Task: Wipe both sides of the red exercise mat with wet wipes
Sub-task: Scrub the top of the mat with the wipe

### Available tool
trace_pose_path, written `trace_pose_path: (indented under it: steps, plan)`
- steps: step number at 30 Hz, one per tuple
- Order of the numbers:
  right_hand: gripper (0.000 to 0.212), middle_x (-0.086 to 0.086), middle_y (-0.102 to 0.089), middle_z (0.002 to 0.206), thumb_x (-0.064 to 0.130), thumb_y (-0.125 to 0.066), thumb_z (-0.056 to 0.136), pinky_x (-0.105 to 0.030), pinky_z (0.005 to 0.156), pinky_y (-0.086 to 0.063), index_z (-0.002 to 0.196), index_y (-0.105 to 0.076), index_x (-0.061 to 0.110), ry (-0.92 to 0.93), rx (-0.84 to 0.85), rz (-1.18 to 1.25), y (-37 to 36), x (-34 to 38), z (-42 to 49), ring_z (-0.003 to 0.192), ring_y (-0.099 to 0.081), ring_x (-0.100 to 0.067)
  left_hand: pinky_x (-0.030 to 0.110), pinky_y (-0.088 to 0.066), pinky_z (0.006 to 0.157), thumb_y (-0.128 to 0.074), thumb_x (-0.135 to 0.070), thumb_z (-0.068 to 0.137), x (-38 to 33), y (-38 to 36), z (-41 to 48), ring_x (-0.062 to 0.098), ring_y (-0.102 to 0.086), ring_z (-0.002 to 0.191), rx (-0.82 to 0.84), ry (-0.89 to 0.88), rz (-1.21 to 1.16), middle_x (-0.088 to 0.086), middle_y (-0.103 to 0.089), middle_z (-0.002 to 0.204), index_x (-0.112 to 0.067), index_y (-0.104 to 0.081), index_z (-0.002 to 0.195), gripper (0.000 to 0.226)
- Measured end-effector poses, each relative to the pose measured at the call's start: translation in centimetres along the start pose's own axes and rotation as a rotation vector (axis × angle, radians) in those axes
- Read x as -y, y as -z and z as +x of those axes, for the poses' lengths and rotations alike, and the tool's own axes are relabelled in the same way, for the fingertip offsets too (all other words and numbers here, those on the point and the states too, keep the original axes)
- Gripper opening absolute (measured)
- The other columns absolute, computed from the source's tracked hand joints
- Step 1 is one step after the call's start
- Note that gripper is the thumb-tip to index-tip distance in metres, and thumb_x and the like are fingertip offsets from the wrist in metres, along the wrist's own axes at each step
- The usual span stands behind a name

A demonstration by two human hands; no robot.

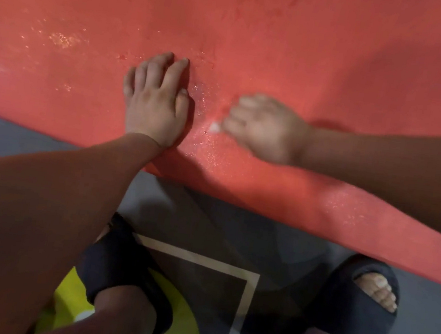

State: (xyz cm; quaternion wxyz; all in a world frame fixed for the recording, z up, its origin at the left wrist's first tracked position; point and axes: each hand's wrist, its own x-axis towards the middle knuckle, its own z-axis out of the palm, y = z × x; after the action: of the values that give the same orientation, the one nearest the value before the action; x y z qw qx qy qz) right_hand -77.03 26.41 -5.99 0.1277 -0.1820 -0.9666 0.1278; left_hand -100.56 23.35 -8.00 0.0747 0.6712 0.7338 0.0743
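Observation:
The red exercise mat fills the upper part of the head view, with wet glistening patches near its front edge. My left hand rests flat on the mat, fingers spread and pointing away from me. Just to its right, my right hand is blurred and curled round a small white wet wipe, of which only a corner shows at the fingertips. The wipe touches the mat.
The mat's front edge runs diagonally from the left down to the right over a grey floor. My two feet in black slides stand on the floor close to that edge, beside a beige line and a yellow marking.

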Motion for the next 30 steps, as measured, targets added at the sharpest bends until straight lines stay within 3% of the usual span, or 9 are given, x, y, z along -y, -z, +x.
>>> trace_pose_path:
  steps: [4, 9, 13, 16, 19, 22, 25, 27, 30]
  plan:
    - [0.022, -0.011, -0.062, 0.091, 0.014, -0.057, 0.094, -0.042, 0.078, -0.049, 0.116, -0.054, 0.017, -0.358, -0.05, 0.026, -0.4, 0.0, 2.3, 0.087, -0.058, -0.035, 0.051, -0.016, 0.123, -0.043, -0.037, 0.095, 2.4, 0.5, 0.6, 0.033, -0.035, 0.143, -0.023, 0.054, 0.015, 0.006, -0.042, 0.156, -0.027, -0.046, 0.149, 0.055]
    - [0.023, -0.004, -0.063, 0.083, 0.012, -0.067, 0.092, -0.039, 0.074, -0.05, 0.115, -0.067, 0.012, -0.045, 0.081, 0.122, -1.8, 6.6, 1.1, 0.08, -0.058, -0.027, 0.052, -0.018, 0.122, -0.045, -0.036, 0.096, 2.4, 0.3, 0.5, 0.034, -0.035, 0.143, -0.037, 0.051, 0.02, 0.006, -0.043, 0.155, -0.027, -0.046, 0.149, 0.054]
    - [0.012, -0.003, -0.059, 0.078, 0.022, -0.061, 0.1, -0.037, 0.076, -0.041, 0.102, -0.068, 0.013, 0.189, 0.074, 0.022, -1.6, 4.2, 2.1, 0.076, -0.057, -0.026, 0.052, -0.021, 0.121, -0.046, -0.036, 0.096, 2.4, 0.3, 0.4, 0.034, -0.036, 0.141, -0.048, 0.057, 0.025, 0.004, -0.044, 0.154, -0.028, -0.047, 0.149, 0.054]
    - [0.019, -0.011, -0.059, 0.082, 0.02, -0.047, 0.101, -0.04, 0.075, -0.045, 0.099, -0.062, 0.009, -0.038, 0.02, -0.028, -0.9, -1.0, 4.0, 0.08, -0.057, -0.032, 0.052, -0.023, 0.12, -0.047, -0.036, 0.096, 2.4, 0.3, 0.4, 0.034, -0.038, 0.14, -0.049, 0.05, 0.035, 0.004, -0.045, 0.154, -0.028, -0.046, 0.149, 0.053]
    - [0.013, -0.014, -0.059, 0.087, 0.011, -0.061, 0.092, -0.043, 0.076, -0.049, 0.103, -0.056, 0.009, -0.291, -0.022, -0.033, -0.9, -1.4, 4.7, 0.084, -0.058, -0.035, 0.053, -0.024, 0.119, -0.047, -0.036, 0.097, 2.4, 0.4, 0.5, 0.035, -0.039, 0.139, -0.044, 0.047, 0.04, 0.004, -0.044, 0.154, -0.028, -0.046, 0.149, 0.053]
    - [0.019, -0.009, -0.058, 0.085, 0.017, -0.054, 0.099, -0.042, 0.077, -0.048, 0.116, -0.06, 0.01, -0.047, 0.086, 0.038, -1.3, 1.8, 3.9, 0.081, -0.054, -0.031, 0.054, -0.023, 0.119, -0.047, -0.035, 0.096, 2.5, 0.4, 0.5, 0.036, -0.039, 0.138, -0.048, 0.043, 0.036, 0.005, -0.045, 0.154, -0.027, -0.046, 0.149, 0.054]
    - [0.022, -0.008, -0.056, 0.079, 0.023, -0.048, 0.104, -0.042, 0.076, -0.047, 0.1, -0.064, 0.008, 0.15, 0.122, 0.021, -0.3, 0.7, 4.2, 0.077, -0.053, -0.029, 0.055, -0.025, 0.118, -0.047, -0.036, 0.096, 2.5, 0.3, 0.5, 0.035, -0.039, 0.138, -0.043, 0.044, 0.043, 0.005, -0.044, 0.154, -0.027, -0.045, 0.15, 0.054]
    - [0.015, -0.013, -0.058, 0.078, 0.021, -0.052, 0.101, -0.041, 0.07, -0.048, 0.094, -0.059, 0.01, 0.11, 0.064, -0.056, 0.1, -2.1, 5.5, 0.075, -0.057, -0.033, 0.055, -0.025, 0.118, -0.047, -0.036, 0.096, 2.6, 0.3, 0.6, 0.035, -0.039, 0.138, -0.042, 0.046, 0.048, 0.005, -0.045, 0.154, -0.028, -0.046, 0.15, 0.054]
    - [0.012, -0.02, -0.062, 0.083, 0.018, -0.049, 0.096, -0.045, 0.07, -0.049, 0.098, -0.055, 0.008, -0.196, -0.056, -0.163, 0.9, -6.2, 7.1, 0.079, -0.059, -0.039, 0.055, -0.025, 0.118, -0.047, -0.035, 0.096, 2.4, 0.4, 0.6, 0.035, -0.038, 0.138, -0.04, 0.045, 0.042, 0.005, -0.045, 0.154, -0.027, -0.046, 0.15, 0.054]
